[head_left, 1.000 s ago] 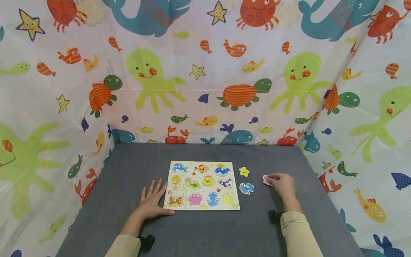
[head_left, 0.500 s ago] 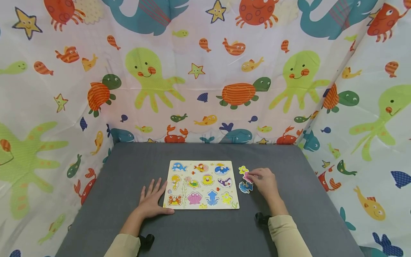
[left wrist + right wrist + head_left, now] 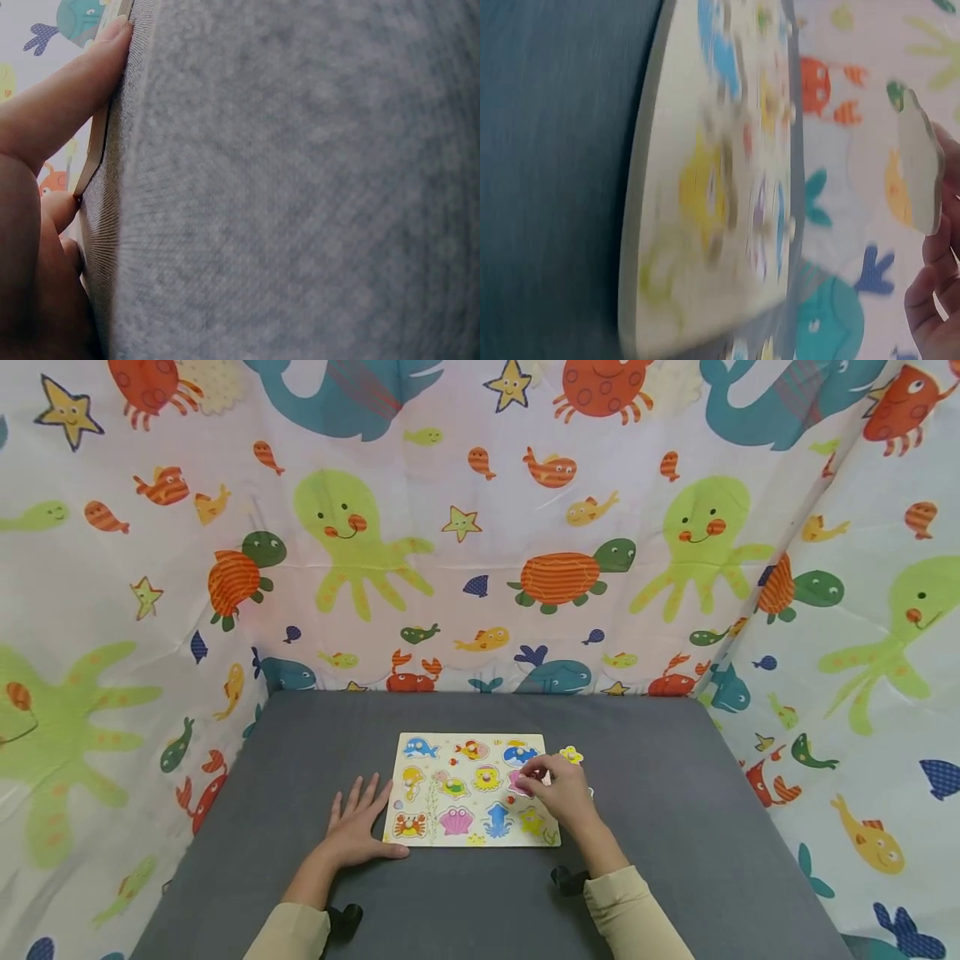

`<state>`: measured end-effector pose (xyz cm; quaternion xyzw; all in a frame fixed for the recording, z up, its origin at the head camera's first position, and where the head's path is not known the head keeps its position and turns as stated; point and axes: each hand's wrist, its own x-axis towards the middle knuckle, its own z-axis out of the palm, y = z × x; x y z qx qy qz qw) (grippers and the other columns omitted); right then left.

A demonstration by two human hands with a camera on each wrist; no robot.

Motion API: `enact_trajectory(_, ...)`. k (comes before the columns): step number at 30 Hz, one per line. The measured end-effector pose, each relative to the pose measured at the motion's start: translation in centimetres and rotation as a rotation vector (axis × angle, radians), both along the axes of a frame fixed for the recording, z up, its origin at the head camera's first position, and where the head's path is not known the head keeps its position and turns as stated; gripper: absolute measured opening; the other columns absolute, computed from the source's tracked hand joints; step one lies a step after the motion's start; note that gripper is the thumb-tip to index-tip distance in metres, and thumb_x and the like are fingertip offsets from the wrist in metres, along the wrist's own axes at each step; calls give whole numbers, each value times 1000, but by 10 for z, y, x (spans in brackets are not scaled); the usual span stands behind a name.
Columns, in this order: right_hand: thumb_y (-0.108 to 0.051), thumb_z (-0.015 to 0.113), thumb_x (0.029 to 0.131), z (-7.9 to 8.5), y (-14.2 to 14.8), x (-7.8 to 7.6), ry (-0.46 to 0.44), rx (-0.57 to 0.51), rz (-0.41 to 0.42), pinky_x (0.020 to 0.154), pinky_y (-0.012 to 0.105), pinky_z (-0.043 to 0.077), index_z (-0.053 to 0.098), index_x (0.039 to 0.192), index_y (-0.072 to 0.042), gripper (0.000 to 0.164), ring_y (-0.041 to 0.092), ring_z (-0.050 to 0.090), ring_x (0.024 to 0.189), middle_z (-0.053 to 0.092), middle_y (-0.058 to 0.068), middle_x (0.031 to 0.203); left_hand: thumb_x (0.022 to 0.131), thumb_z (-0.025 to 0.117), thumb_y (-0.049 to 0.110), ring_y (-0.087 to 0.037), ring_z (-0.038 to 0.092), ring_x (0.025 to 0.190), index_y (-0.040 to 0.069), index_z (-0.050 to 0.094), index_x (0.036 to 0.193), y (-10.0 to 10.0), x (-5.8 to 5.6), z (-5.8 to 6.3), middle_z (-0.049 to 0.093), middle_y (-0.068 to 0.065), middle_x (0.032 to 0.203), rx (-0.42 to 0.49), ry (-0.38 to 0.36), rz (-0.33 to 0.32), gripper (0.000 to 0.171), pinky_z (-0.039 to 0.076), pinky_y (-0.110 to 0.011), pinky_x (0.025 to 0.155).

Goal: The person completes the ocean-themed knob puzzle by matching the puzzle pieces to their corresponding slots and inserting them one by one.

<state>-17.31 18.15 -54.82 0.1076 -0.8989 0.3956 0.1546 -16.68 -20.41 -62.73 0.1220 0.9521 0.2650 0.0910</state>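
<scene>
A cream wooden puzzle board with colourful sea-animal shapes lies on the grey table. My left hand rests at its left edge, fingers spread. In the left wrist view the thumb touches the board's side. Over the right part of the board, my right hand pinches a pink puzzle piece. The right wrist view shows that puzzle piece from its pale, wavy-edged back, raised off the board. Its front is partly hidden by the fingers.
A yellow star-shaped piece lies just right of the board. Only a sliver of the blue piece shows past my right hand. Sea-animal cloth hangs behind the table and along both sides.
My right hand has carried the pink puzzle piece leftward from the table's right side, past the yellow and blue pieces, to above the board. The left hand has stayed in place.
</scene>
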Motion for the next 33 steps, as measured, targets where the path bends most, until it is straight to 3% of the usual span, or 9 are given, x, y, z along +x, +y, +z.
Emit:
enact_trajectory(9, -23, 85, 83, -2, -53, 0, -94, -26, 158, 62, 21, 47, 76, 91, -22, 12, 8, 55, 73, 62, -14, 78, 56, 71, 90, -35, -12, 157, 22, 18, 164, 4, -7, 3, 3, -8, 172, 27, 13, -12, 138, -17, -62, 119)
enact_trajectory(16, -19, 84, 84, -17, -80, 1, -88, 1, 262, 63, 20, 47, 76, 100, -14, 19, 9, 57, 73, 66, -11, 81, 57, 71, 90, -35, -12, 157, 24, 17, 164, 1, -6, 0, 3, -7, 172, 16, 10, -15, 137, -17, -62, 119)
enact_trajectory(23, -16, 83, 85, -24, -92, 2, -116, 4, 300, 65, 21, 47, 74, 114, -7, 32, 9, 58, 74, 72, -5, 86, 58, 75, 85, -38, -9, 157, 21, 20, 163, 0, -2, 1, 6, -10, 171, 29, 20, -9, 135, -15, -63, 119)
enact_trajectory(30, -21, 82, 87, -33, -99, 1, -171, 49, 294, 67, 20, 46, 73, 120, -12, 36, 6, 57, 77, 72, -11, 87, 61, 78, 79, -42, -6, 156, 17, 22, 163, -1, 3, 11, 8, -15, 170, 37, 8, -19, 132, -13, -66, 118)
enact_trajectory(33, -20, 82, 86, -35, -100, 1, -159, 47, 299, 66, 21, 46, 73, 120, -12, 36, 6, 57, 76, 72, -11, 86, 62, 77, 81, -41, -5, 156, 19, 20, 163, -1, 3, 12, 7, -13, 171, -5, -3, -9, 132, -10, -66, 119)
